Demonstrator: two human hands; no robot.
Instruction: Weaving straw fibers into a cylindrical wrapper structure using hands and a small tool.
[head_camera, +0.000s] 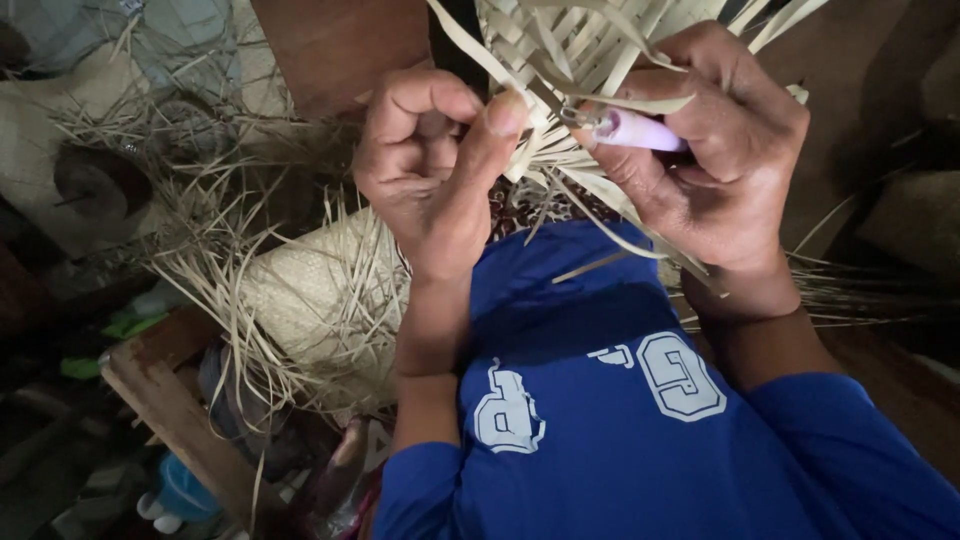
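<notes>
A piece of woven pale straw work is held up close in front of me, its loose strips hanging down over my blue shirt. My left hand pinches a strip at the weave's lower edge between thumb and curled fingers. My right hand grips a small tool with a lilac handle; its metal tip touches the weave right beside my left thumb. The hands are almost touching.
A finished woven straw piece with loose ends lies at the left, amid scattered straw strips. A wooden plank and cluttered items sit at lower left. A brown board stands behind. More strips trail at the right.
</notes>
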